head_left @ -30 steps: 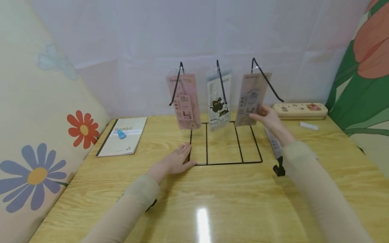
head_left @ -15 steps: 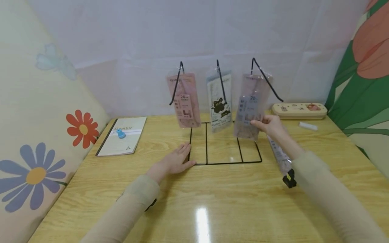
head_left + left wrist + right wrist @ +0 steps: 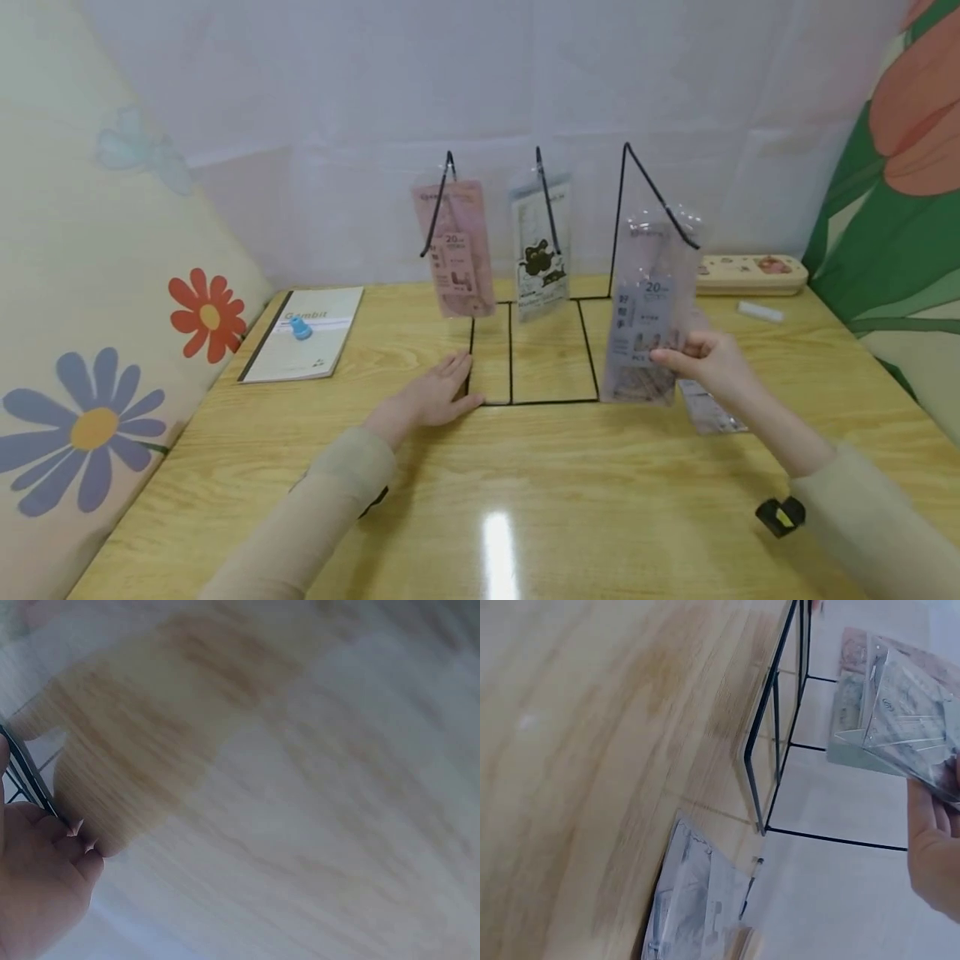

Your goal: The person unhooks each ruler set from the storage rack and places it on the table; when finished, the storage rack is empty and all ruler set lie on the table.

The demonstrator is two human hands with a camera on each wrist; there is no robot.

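Note:
My right hand [image 3: 712, 362] pinches the lower right edge of a clear packet with a purple card, a ruler set [image 3: 645, 312]. The packet's top lies at the front end of the right hook of a black wire display rack [image 3: 555, 403]; whether the hook still passes through it I cannot tell. My left hand [image 3: 435, 393] rests on the rack's left base wire with fingers extended; in the left wrist view its fingertips [image 3: 90, 862] touch the table. A pink ruler set packet [image 3: 456, 258] hangs on the left hook, and a white one with a dark cartoon animal [image 3: 542, 250] on the middle hook.
Another packet [image 3: 708, 412] lies on the table right of the rack, partly behind my right hand. A cream pencil case [image 3: 750, 275] and a small white stick [image 3: 761, 312] are at the back right. A notebook [image 3: 315, 354] bearing a small blue object [image 3: 300, 327] lies at left.
My right hand has drawn the purple ruler set packet forward and down along the right hook, from its back to its front end. The left hand has stayed on the rack.

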